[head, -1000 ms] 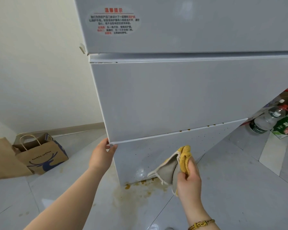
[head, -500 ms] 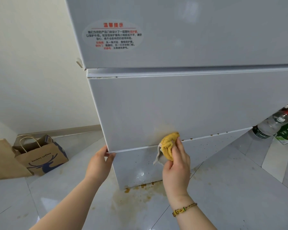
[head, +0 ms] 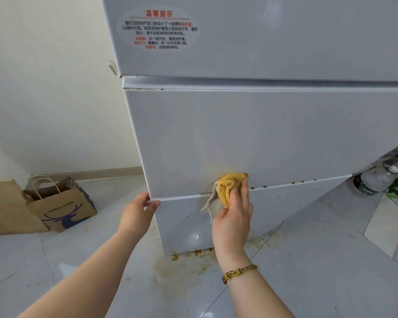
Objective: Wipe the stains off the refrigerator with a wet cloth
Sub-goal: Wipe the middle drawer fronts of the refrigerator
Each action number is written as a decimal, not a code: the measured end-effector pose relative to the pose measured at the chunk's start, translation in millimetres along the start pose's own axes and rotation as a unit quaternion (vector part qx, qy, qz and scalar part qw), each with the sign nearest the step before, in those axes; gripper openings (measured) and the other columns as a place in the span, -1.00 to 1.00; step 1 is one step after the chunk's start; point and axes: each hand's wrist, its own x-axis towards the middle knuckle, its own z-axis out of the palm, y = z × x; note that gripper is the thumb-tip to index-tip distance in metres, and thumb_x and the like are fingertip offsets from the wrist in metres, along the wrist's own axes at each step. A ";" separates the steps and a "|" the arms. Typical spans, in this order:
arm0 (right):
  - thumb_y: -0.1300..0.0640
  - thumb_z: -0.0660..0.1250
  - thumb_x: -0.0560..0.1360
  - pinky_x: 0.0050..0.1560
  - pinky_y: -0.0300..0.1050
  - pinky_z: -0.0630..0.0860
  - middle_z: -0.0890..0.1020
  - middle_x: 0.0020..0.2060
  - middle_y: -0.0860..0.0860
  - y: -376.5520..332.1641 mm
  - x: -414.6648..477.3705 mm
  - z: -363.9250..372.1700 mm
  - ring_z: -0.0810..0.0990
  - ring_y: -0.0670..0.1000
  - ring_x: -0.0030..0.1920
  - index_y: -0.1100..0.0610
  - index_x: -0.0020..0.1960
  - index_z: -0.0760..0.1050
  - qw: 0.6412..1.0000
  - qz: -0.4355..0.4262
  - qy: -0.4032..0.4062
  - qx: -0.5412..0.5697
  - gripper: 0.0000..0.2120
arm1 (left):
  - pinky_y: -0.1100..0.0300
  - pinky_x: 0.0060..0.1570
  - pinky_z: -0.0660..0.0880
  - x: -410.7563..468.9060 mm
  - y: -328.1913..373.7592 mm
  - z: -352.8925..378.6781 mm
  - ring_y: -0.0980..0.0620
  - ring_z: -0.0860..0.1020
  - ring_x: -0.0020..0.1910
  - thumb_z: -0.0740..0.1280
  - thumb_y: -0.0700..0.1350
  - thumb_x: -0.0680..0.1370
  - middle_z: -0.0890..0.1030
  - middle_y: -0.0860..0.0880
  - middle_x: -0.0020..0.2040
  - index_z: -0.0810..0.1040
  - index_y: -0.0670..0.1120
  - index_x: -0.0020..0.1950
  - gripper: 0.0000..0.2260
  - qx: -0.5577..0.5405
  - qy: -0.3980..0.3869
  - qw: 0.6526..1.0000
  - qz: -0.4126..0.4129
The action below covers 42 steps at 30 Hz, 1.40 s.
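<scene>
Under your right hand (head: 233, 216), fingers curled round it, the bunched cloth (head: 230, 185) presses on the refrigerator (head: 262, 134) door's bottom edge; your left hand (head: 137, 212) grips the door corner. Just right of the cloth, brown drips (head: 264, 187) could smear sideways if it's already dirty.

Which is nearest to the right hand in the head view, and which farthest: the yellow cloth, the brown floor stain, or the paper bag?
1. yellow cloth: held in the right hand, against the refrigerator front.
2. brown floor stain: just below the hand and to its left, at the refrigerator's base.
3. paper bag: far to the left, on the floor by the wall.
</scene>
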 end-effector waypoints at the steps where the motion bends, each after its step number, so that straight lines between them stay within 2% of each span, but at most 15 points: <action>1: 0.41 0.09 0.50 0.02 -0.18 0.45 -0.05 0.49 -0.13 0.4 -0.3 -1.8 0.22 0.04 0.34 0.08 0.46 0.18 1.000 -0.005 -0.004 0.000 -0.43 | 0.24 -0.14 0.23 -1.1 0.0 1.0 0.05 0.39 -0.04 0.20 -0.19 0.57 0.50 -0.01 -0.07 0.49 -0.18 0.16 -0.81 0.002 0.005 1.000 0.001; 7: 0.41 0.09 0.51 0.04 -0.23 0.45 -0.11 0.39 -0.24 10.1 4.1 -10.2 0.21 0.01 0.36 0.04 0.46 0.16 0.999 -0.037 -0.022 0.002 -0.43 | 0.20 -0.11 0.25 -6.2 6.6 3.4 -0.08 0.47 0.04 0.21 -0.19 0.57 0.50 -0.06 -0.09 0.49 -0.21 0.13 -0.82 0.002 0.024 1.000 -0.014; 11: 0.41 0.10 0.51 0.00 -0.34 0.31 -0.11 0.36 -0.25 14.2 6.2 -10.4 0.24 0.02 0.33 0.03 0.45 0.18 0.998 -0.058 -0.021 0.018 -0.43 | 0.21 -0.19 0.29 -38.4 -9.1 10.3 -0.02 0.46 -0.04 0.27 -0.15 0.54 0.54 -0.07 -0.01 0.44 -0.18 0.23 -0.73 0.031 0.019 0.999 -0.007; 14: 0.42 0.09 0.50 -0.02 -0.39 0.23 0.02 0.48 -0.13 20.8 3.9 -10.3 0.26 0.04 0.31 0.05 0.44 0.21 0.998 -0.062 -0.021 0.016 -0.44 | 0.21 -0.17 0.30 -59.7 -20.6 16.0 0.03 0.43 -0.07 0.28 -0.13 0.53 0.52 -0.02 -0.05 0.44 -0.16 0.22 -0.72 0.028 0.014 0.999 -0.014; 17: 0.52 0.15 0.38 -0.14 -0.17 0.48 0.29 0.43 0.01 27.8 2.3 -10.4 0.44 0.14 0.14 0.15 0.32 0.41 0.993 -0.110 0.029 -0.022 -0.43 | 0.23 -0.10 0.29 -68.1 -22.3 18.3 0.03 0.44 -0.03 0.27 -0.12 0.54 0.50 0.00 -0.06 0.43 -0.16 0.22 -0.72 0.032 0.017 0.999 -0.016; 19: 0.48 0.22 0.19 -0.30 -0.13 0.56 0.52 0.26 0.09 31.6 -4.5 -4.0 0.48 0.11 -0.06 0.16 0.12 0.54 0.980 -0.188 0.038 -0.061 -0.46 | 0.23 -0.10 0.30 -76.3 -24.0 19.8 -0.04 0.50 0.04 0.29 -0.13 0.53 0.50 -0.01 -0.08 0.45 -0.16 0.19 -0.74 0.035 0.018 0.999 -0.017; 22: 0.32 0.38 0.14 -0.11 -0.10 0.51 0.62 0.12 0.03 39.6 -22.4 11.3 0.37 0.04 -0.02 0.07 0.01 0.60 0.940 -0.304 -0.002 -0.154 -0.55 | 0.21 -0.10 0.30 -91.9 -22.2 23.8 -0.10 0.49 0.13 0.29 -0.13 0.53 0.53 -0.05 0.00 0.43 -0.16 0.19 -0.75 0.050 0.010 0.998 -0.024; 24: 0.23 0.26 0.27 0.08 0.02 0.47 0.62 0.12 -0.01 47.1 -30.2 12.5 0.36 0.06 0.08 0.03 0.03 0.62 0.927 -0.328 -0.022 -0.178 -0.63 | 0.17 -0.04 0.33 -98.3 -19.7 25.9 -0.13 0.46 0.18 0.28 -0.14 0.52 0.52 -0.12 0.15 0.40 -0.14 0.25 -0.69 0.059 0.024 0.998 -0.019; 26: 0.27 0.19 0.28 0.11 0.05 0.51 0.62 0.13 -0.01 63.5 -25.8 8.1 0.35 0.08 0.15 0.02 0.07 0.61 0.925 -0.322 -0.025 -0.201 -0.57 | 0.08 0.10 0.37 -102.4 -15.9 29.1 -0.14 0.42 0.25 0.27 -0.17 0.53 0.44 -0.14 0.29 0.31 -0.11 0.37 -0.59 0.068 0.033 0.997 -0.008; 29: 0.38 0.26 0.15 0.23 0.08 0.27 0.61 0.15 0.05 89.2 -3.1 -9.0 0.38 0.15 0.19 0.07 0.14 0.52 0.932 -0.290 -0.009 -0.216 -0.43 | 0.07 0.26 0.31 -106.6 -7.6 33.7 -0.10 0.29 0.38 0.19 -0.25 0.56 0.21 -0.06 0.47 0.15 -0.10 0.46 -0.51 0.099 0.024 0.994 0.030; 33: 0.47 0.17 0.19 0.15 0.21 0.45 0.59 0.16 0.15 124.8 42.3 -47.2 0.55 0.29 0.13 0.20 0.11 0.58 0.958 -0.186 -0.004 -0.220 -0.46 | 0.16 0.41 0.04 -111.9 0.8 48.8 -0.08 0.00 0.49 0.11 -0.28 0.57 -0.08 -0.05 0.53 0.04 -0.12 0.49 -0.50 0.232 0.024 0.971 0.053; 35: 0.55 0.12 0.34 0.35 0.20 0.27 0.42 0.34 0.15 140.1 62.0 -63.4 0.34 0.29 0.34 0.21 0.28 0.46 0.969 -0.147 -0.008 -0.196 -0.43 | 0.22 0.41 -0.22 -113.2 -4.2 54.1 -0.13 0.00 0.48 0.30 -0.35 0.44 0.07 -0.17 0.51 0.19 -0.17 0.45 -0.39 0.296 0.040 0.943 0.146; 37: 0.49 0.10 0.45 0.46 0.07 0.06 0.24 0.45 0.07 155.5 76.0 -78.8 0.12 0.20 0.46 0.16 0.40 0.30 0.970 -0.130 -0.036 -0.203 -0.44 | 0.22 0.43 -0.26 -115.8 -4.4 62.7 -0.11 0.03 0.46 0.46 -0.39 0.19 0.35 -0.18 0.36 0.35 -0.20 0.31 -0.29 0.358 0.001 0.906 0.224; 39: 0.48 0.08 0.47 0.46 0.01 0.03 0.19 0.47 0.04 169.6 87.3 -90.1 0.06 0.16 0.48 0.15 0.42 0.26 0.972 -0.124 -0.034 -0.198 -0.44 | 0.20 0.44 -0.22 -121.1 -6.0 72.6 0.05 -0.14 0.50 0.30 -0.20 0.39 0.40 -0.12 0.35 0.29 -0.17 0.34 -0.48 0.359 -0.021 0.893 0.272; 42: 0.52 0.06 0.45 0.44 0.02 0.11 0.21 0.46 0.04 186.9 105.4 -104.7 0.06 0.16 0.48 0.17 0.40 0.29 0.976 -0.107 -0.035 -0.185 -0.43 | 0.19 0.44 -0.22 -126.0 -13.1 81.8 0.10 -0.20 0.49 -0.19 0.10 0.60 -0.08 0.02 0.54 -0.05 -0.07 0.51 -0.49 0.363 -0.032 0.889 0.278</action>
